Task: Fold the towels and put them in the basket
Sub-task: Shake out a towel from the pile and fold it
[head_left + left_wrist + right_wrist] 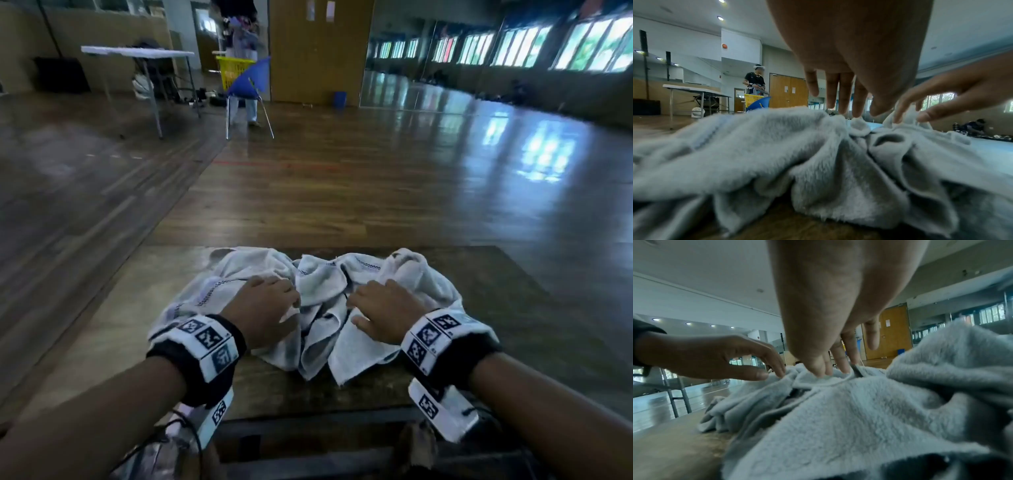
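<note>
A heap of crumpled white towels (318,291) with dark checked stripes lies on the wooden table (496,308) in front of me. My left hand (274,305) rests on the left side of the heap. In the left wrist view its fingers (842,97) hang fairly straight, tips touching the terry cloth (777,146). My right hand (376,308) rests on the right side with its thumb spread along the towel. In the right wrist view its fingertips (828,366) press on a hem (859,418). Neither hand lifts any cloth.
Far across the wooden floor stand a blue chair (250,77), a yellow basket (236,70) with a person behind it, and a folding table (137,51). The table's far edge runs just behind the towels. Bare tabletop shows left and right of the heap.
</note>
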The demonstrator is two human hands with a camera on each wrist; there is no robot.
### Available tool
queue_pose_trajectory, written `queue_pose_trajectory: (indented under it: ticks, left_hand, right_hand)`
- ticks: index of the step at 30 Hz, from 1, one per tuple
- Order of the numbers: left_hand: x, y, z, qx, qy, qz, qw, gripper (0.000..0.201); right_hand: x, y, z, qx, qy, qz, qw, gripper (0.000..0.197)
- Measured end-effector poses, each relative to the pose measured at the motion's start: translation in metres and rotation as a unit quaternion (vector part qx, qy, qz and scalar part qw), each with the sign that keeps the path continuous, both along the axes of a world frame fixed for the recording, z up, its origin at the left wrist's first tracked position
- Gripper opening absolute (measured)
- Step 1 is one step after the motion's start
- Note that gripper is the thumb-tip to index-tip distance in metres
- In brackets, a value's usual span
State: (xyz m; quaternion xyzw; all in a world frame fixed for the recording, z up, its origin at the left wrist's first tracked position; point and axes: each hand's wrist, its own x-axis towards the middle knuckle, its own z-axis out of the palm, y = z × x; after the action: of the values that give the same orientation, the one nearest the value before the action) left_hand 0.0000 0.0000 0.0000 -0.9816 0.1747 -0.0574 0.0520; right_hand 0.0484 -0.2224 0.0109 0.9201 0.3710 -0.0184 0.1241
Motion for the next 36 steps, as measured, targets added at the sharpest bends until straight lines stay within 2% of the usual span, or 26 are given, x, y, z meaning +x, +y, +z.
queue_pose_trajectory:
  ticks: [2,5,8,13,16,18,22,24,29,33,36]
  left_hand:
    - [0.020,-0.004,-0.020,-0.004,-0.007,0.008,1.000,0.032]
    - [0.043,-0.007,-0.045,-0.009,0.005,0.036,0.999,0.040]
    - [0.059,-0.011,-0.058,-0.003,0.001,0.064,0.998,0.039]
    - [0.070,-0.013,-0.052,-0.052,-0.016,0.075,0.996,0.022]
    - [0.064,-0.003,-0.045,-0.110,-0.027,0.063,0.992,0.010]
    - [0.056,0.004,-0.037,-0.115,-0.062,0.045,0.990,0.009]
    - [0.045,0.027,-0.004,-0.121,-0.118,0.036,0.985,0.013]
    - [0.040,0.042,0.021,-0.147,-0.151,0.049,0.976,0.015]
    - [0.018,0.063,0.099,-0.141,-0.232,0.046,0.961,0.014]
    - [-0.006,0.073,0.168,-0.162,-0.294,0.050,0.941,0.022]
    - [-0.026,0.082,0.217,-0.201,-0.325,0.066,0.922,0.011]
  right_hand:
    - [0.018,0.006,-0.016,0.031,-0.028,-0.009,0.999,0.031]
    - [0.042,0.019,-0.036,0.075,-0.048,-0.015,0.996,0.038]
    - [0.062,0.031,-0.047,0.076,-0.065,-0.028,0.995,0.043]
    - [0.076,0.043,-0.057,0.045,-0.086,-0.030,0.995,0.042]
    - [0.076,0.038,-0.055,0.078,-0.077,-0.051,0.993,0.030]
    - [0.072,0.034,-0.048,0.083,-0.100,-0.051,0.990,0.023]
    - [0.063,0.026,-0.014,0.060,-0.177,-0.062,0.980,0.014]
    - [0.060,0.019,0.011,0.071,-0.186,-0.078,0.977,0.017]
    - [0.046,-0.002,0.087,0.138,-0.221,-0.129,0.957,0.023]
    - [0.023,-0.017,0.154,0.211,-0.211,-0.154,0.942,0.021]
    - [-0.001,-0.033,0.205,0.259,-0.231,-0.141,0.927,0.016]
